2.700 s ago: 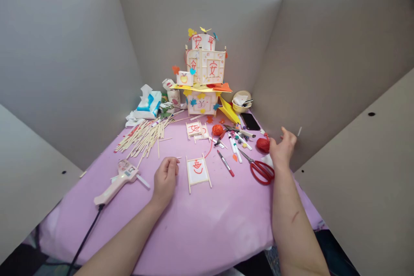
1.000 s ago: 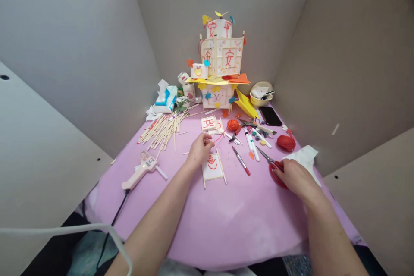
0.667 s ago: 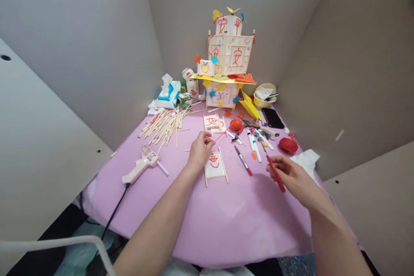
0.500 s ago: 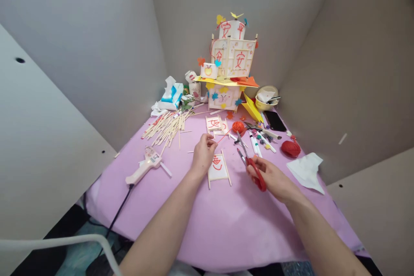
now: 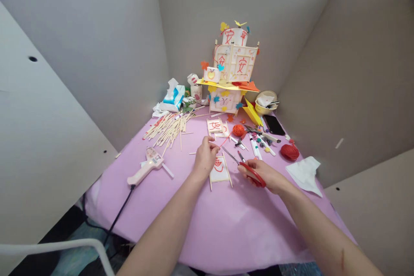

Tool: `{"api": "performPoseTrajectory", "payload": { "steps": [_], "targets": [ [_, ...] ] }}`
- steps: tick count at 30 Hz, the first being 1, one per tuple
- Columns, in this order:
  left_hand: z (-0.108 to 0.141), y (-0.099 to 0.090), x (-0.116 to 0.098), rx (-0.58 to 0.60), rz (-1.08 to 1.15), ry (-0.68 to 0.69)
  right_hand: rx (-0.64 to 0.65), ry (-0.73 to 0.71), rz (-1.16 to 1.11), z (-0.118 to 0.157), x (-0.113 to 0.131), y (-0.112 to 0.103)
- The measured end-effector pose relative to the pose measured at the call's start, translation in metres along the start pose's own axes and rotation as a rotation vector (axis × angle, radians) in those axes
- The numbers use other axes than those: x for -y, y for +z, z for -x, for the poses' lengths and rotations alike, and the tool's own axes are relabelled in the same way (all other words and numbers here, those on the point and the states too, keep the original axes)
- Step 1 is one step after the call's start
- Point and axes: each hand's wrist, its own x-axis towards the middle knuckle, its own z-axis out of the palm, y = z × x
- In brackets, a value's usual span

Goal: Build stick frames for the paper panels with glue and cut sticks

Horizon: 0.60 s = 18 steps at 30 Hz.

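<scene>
Between the fingertips of my left hand [image 5: 206, 158] is pinched the end of a red string [image 5: 225, 140], which runs up to an orange-red yarn ball [image 5: 238, 130]. My right hand [image 5: 258, 175] grips a pair of red-handled scissors [image 5: 254, 173]; the blades point left, with their tips close to the string by my left fingers. Whether the blades touch the string I cannot tell. Below the hands lies a small stick-framed paper panel [image 5: 220, 171] with red writing, partly hidden by my left hand. A second framed panel [image 5: 214, 126] lies farther back, overlapping another.
A paper-and-stick lantern tower [image 5: 234, 62] stands at the back. Thin wooden sticks [image 5: 171, 129] and a glue gun [image 5: 147, 167] lie left. Markers [image 5: 255, 145], a phone [image 5: 274, 124], a darker red yarn ball [image 5: 290, 152] and a white tissue [image 5: 304, 174] lie right.
My right hand has brought the scissors left, turning the blades from pointing away to pointing toward the string. My left hand keeps its pinch. The camera view has tilted up slightly.
</scene>
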Motion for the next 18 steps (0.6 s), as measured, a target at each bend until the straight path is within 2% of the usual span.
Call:
{"api": "performPoseTrajectory", "payload": {
  "steps": [10, 18],
  "targets": [
    [0.002, 0.0, -0.001, 0.011, 0.111, -0.032, 0.035, -0.045, 0.026, -0.008, -0.001, -0.003],
    [0.001, 0.0, 0.001, 0.009, 0.114, -0.03, -0.002, -0.042, 0.001, -0.007, 0.007, 0.002]
  ]
}}
